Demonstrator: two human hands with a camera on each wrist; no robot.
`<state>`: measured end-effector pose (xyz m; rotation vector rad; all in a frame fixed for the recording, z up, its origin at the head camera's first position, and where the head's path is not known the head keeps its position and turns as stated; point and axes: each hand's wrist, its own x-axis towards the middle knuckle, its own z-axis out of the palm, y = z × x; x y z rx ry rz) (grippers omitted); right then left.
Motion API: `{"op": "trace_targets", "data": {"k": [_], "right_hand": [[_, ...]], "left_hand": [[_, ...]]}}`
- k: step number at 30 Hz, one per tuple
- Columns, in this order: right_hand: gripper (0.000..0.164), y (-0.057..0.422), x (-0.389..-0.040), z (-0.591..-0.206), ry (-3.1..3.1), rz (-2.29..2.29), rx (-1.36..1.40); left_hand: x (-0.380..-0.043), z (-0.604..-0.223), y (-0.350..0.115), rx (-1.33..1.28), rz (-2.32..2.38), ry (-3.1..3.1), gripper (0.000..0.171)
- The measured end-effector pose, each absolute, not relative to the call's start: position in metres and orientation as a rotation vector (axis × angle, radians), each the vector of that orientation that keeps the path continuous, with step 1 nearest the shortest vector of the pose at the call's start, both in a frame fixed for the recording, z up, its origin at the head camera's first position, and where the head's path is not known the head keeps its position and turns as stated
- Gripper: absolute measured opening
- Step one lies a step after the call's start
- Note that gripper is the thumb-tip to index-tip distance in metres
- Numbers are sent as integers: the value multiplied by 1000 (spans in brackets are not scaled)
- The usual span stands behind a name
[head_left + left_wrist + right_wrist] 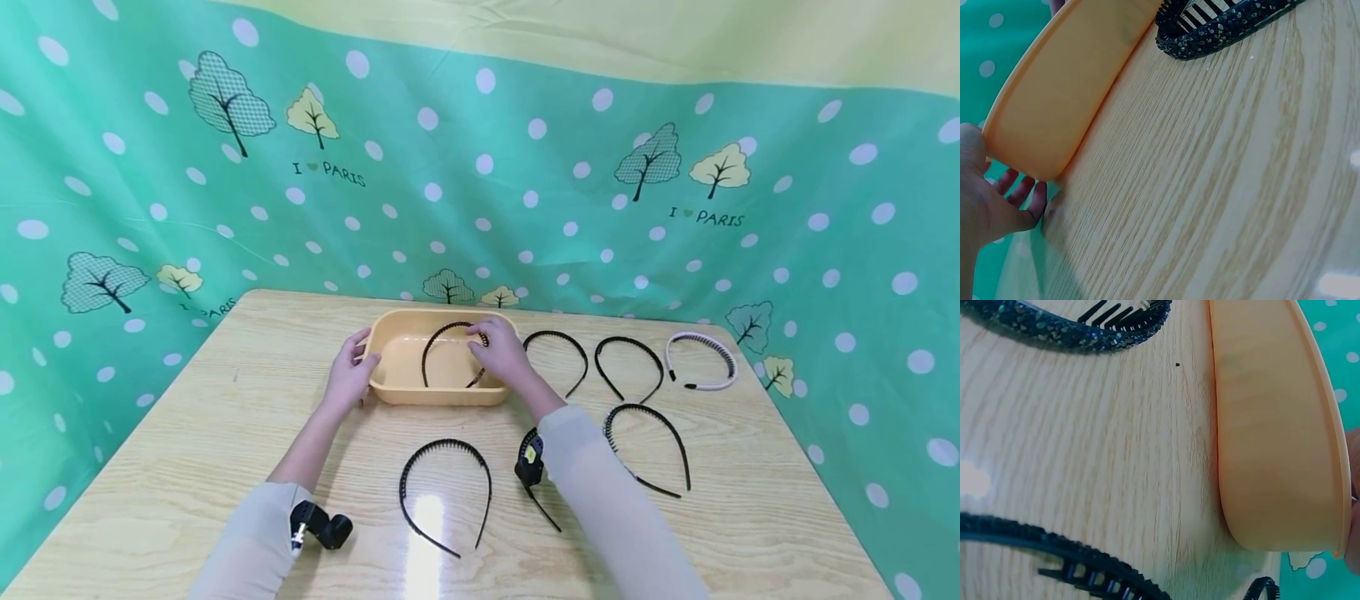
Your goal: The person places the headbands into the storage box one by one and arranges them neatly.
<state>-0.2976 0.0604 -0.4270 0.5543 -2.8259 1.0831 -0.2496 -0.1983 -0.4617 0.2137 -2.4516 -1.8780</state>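
A yellow-orange plastic basin [442, 397] stands at the back of the wooden table. My left hand [347, 377] holds its left end, thumb over the rim and fingers outside. Inside the basin a black toothed headband [425, 358] stands up in an arch. With thumb and fingertips my right hand [501, 348] pinches the right side of this headband, above the basin's right end. The left wrist view has the left hand [988, 206] against the basin's wall [1054, 100]. Only a bit of the right hand [1354, 469] appears beyond the basin [1279, 437] in the right wrist view.
Several more headbands lie on the table: a black glittery one [402, 483] in front, one [542, 507] partly under the right forearm, black ones [684, 454] [582, 350] [602, 371] to the right, and a white one [716, 387] at far right. A green curtain [525, 225] hangs behind.
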Motion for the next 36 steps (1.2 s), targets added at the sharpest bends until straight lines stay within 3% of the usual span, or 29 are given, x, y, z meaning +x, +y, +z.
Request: {"op": "trace_targets", "data": {"k": [13,20,26,36], "right_hand": [[29,59,-297,-426,-2816,1044,581],[30,59,-296,-424,-2828,1037,572],[30,59,-295,-424,-2818,1063,572],[30,60,-294,-425,-2811,1104,560]], "left_hand": [[-245,-457,-197,188,-1916,-2409,56],[-236,-436,-190,200,-1959,-2415,55],[-248,-458,-198,200,-1941,-2409,56],[-247,-460,-197,203,-1902,-2441,55]]}}
